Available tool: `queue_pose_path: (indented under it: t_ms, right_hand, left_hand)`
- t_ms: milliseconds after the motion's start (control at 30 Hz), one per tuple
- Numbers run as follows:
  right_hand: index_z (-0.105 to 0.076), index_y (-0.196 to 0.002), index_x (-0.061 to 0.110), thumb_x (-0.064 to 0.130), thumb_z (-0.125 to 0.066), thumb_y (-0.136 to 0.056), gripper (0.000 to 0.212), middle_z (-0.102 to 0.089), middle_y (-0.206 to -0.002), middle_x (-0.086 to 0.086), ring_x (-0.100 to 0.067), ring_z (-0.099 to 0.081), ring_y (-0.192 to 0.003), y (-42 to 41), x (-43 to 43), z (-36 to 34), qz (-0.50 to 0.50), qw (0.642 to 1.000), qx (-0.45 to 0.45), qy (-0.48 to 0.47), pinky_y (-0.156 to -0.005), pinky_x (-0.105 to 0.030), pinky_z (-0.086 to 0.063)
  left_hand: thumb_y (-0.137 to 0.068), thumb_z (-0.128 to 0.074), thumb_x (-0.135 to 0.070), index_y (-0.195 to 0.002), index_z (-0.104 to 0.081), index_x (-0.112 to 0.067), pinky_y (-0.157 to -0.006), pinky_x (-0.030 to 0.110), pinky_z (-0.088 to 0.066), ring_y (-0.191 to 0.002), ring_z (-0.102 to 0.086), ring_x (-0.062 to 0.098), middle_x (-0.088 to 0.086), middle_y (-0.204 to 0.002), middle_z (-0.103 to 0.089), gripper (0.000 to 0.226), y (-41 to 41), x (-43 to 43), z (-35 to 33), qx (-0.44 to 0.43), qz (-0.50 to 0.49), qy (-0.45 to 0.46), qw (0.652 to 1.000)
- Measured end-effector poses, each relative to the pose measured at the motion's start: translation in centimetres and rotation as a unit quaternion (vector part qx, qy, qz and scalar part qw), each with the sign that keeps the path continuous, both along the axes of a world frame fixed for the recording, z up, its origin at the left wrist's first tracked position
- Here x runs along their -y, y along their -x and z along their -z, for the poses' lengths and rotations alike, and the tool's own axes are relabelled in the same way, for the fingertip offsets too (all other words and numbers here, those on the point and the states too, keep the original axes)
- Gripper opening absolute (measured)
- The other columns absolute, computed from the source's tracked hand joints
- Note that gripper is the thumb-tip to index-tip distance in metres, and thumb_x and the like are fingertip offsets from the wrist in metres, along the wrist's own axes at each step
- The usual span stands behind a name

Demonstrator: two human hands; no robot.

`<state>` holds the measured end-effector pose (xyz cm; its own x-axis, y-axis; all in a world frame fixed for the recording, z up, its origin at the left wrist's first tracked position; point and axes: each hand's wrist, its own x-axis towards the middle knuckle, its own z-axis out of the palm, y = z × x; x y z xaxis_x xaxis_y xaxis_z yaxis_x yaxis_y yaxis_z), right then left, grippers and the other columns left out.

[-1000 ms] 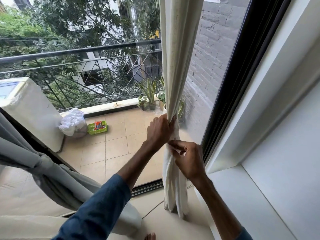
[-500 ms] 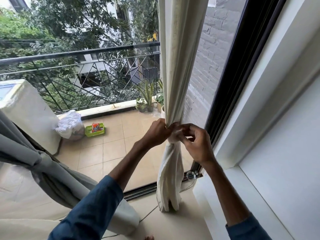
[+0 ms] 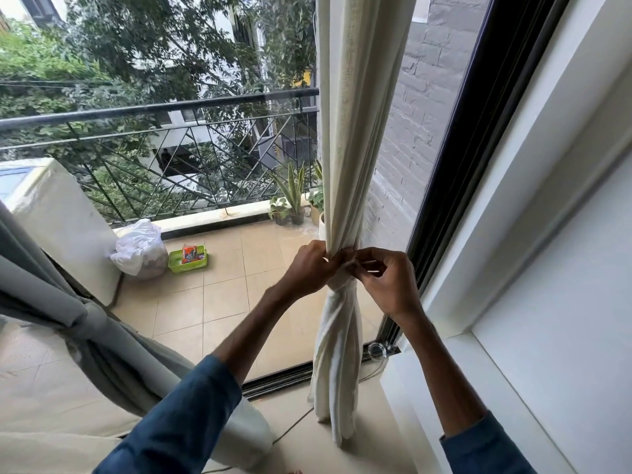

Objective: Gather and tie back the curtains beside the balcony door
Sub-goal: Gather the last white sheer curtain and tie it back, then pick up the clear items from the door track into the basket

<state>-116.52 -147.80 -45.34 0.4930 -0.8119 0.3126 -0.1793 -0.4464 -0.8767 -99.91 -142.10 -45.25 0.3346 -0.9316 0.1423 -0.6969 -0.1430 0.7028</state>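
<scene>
Centrally, a cream curtain (image 3: 355, 131) is seen hanging just inside the glass of a balcony door, gathered into a narrow column and twisted below its waist, with its lower end resting on the indoor floor beside the black door frame (image 3: 455, 186). The gathered waist is gripped by the left hand (image 3: 309, 266), whose fingers are curled round the cloth from the left side. The same spot is met by the right hand (image 3: 386, 283), whose thumb and fingertips are closed in a pinch on the cream curtain; motion blur hides whether a separate tie or a fold is held. Both forearms are shown reaching up from blue sleeves (image 3: 181, 419). At the lower left, a grey curtain (image 3: 68, 302) is seen already bunched and knotted. Through the glass, a tiled balcony is visible, where a white bag (image 3: 140, 248), a green basket (image 3: 188, 260) and potted plants (image 3: 290, 203) are set near a dark metal railing (image 3: 154, 109).
</scene>
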Motion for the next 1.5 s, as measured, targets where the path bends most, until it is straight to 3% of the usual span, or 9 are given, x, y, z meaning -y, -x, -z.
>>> queue_pose_path:
  t_ms: [300,500,767,900,1000,1100,1200,1367,1500]
  right_hand:
    - [-0.079,-0.077,0.017,0.012,-0.093,-0.064,0.02,-0.076,-0.073,0.01,-0.002,-0.073,-0.071,0.0,1.0,-0.1,0.033,0.999,0.014,0.008,-0.067,-0.019,-0.058]
    - [-0.07,-0.084,0.023,0.062,-0.092,-0.044,0.059,-0.075,-0.078,0.002,-0.01,-0.067,-0.065,0.0,3.5,2.0,0.004,0.993,-0.034,-0.115,-0.066,-0.028,-0.058]
    - [-0.064,-0.081,0.008,0.033,-0.088,-0.067,0.038,-0.07,-0.064,-0.016,-0.026,-0.068,-0.053,-1.8,3.4,2.9,-0.097,0.987,0.009,-0.128,-0.041,-0.028,-0.048]
    - [-0.068,-0.092,0.005,0.033,-0.089,-0.069,0.043,-0.073,-0.073,-0.013,-0.03,-0.073,-0.061,-3.4,3.5,3.5,-0.054,0.991,0.034,-0.115,-0.044,-0.032,-0.052]
    - [-0.069,-0.103,0.01,0.033,-0.088,-0.074,0.042,-0.076,-0.085,-0.007,-0.024,-0.076,-0.073,-4.0,3.2,5.2,0.01,0.992,0.031,-0.124,-0.052,-0.036,-0.059]
    - [-0.069,-0.102,0.008,0.028,-0.083,-0.081,0.032,-0.076,-0.085,-0.006,-0.021,-0.076,-0.075,-3.3,2.5,8.2,0.063,0.984,0.033,-0.161,-0.055,-0.036,-0.06]
    - [-0.071,-0.097,0.009,0.025,-0.078,-0.087,0.02,-0.076,-0.083,-0.008,-0.022,-0.076,-0.071,-1.4,1.4,12.1,0.11,0.972,0.015,-0.209,-0.057,-0.039,-0.06]
    - [-0.073,-0.093,0.008,0.032,-0.071,-0.092,0.024,-0.076,-0.078,-0.005,-0.02,-0.075,-0.068,3.4,-0.1,18.3,0.192,0.944,-0.043,-0.265,-0.054,-0.035,-0.06]
    - [-0.072,-0.095,0.008,0.032,-0.068,-0.095,0.023,-0.076,-0.085,-0.009,-0.021,-0.075,-0.068,6.3,1.5,21.8,0.234,0.914,-0.049,-0.327,-0.051,-0.034,-0.058]
  left_hand:
    - [-0.098,-0.057,-0.039,-0.057,-0.055,-0.022,-0.052,0.032,-0.039,-0.053,-0.048,0.02,-0.004,-0.054,-0.053,0.044,0.7,-0.4,0.1,-0.04,-0.003,0.029,0.999]
    - [-0.091,-0.059,-0.058,-0.089,-0.077,-0.016,-0.058,0.035,-0.053,-0.066,-0.067,0.021,0.003,-0.076,-0.073,0.045,-0.1,-1.0,0.8,-0.101,0.088,0.028,0.991]
    - [-0.076,-0.072,-0.013,-0.065,-0.074,-0.016,-0.055,0.033,-0.036,-0.059,-0.045,0.015,0.004,-0.058,-0.057,0.012,-3.2,-0.7,1.5,-0.188,0.093,0.021,0.978]
    - [-0.079,-0.07,-0.047,-0.071,-0.072,-0.01,-0.047,0.043,-0.044,-0.05,-0.051,0.018,0.01,-0.06,-0.065,0.039,-3.8,0.8,2.3,-0.096,-0.007,0.06,0.994]
    - [-0.081,-0.068,-0.06,-0.089,-0.073,-0.02,-0.053,0.032,-0.052,-0.069,-0.071,0.013,-0.005,-0.077,-0.075,0.042,-4.1,0.8,2.6,-0.028,-0.051,0.076,0.995]
    - [-0.081,-0.06,-0.071,-0.096,-0.071,-0.015,-0.066,0.027,-0.048,-0.083,-0.07,0.019,0.001,-0.092,-0.074,0.059,-4.7,0.0,5.2,0.051,-0.108,0.003,0.993]
    - [-0.083,-0.039,-0.081,-0.07,-0.064,-0.011,-0.066,0.036,-0.054,-0.065,-0.065,0.029,0.007,-0.069,-0.066,0.076,-4.7,-0.5,9.7,0.092,-0.112,-0.186,0.972]
    - [-0.088,-0.061,-0.037,-0.074,-0.075,-0.008,-0.066,0.039,-0.063,-0.058,-0.073,0.017,0.004,-0.068,-0.075,0.035,0.6,-0.2,15.6,-0.055,0.161,-0.355,0.919]
    - [-0.089,-0.057,-0.029,-0.069,-0.067,-0.015,-0.067,0.033,-0.062,-0.061,-0.073,0.016,0.007,-0.071,-0.075,0.026,6.2,4.0,17.8,-0.056,0.192,-0.357,0.912]
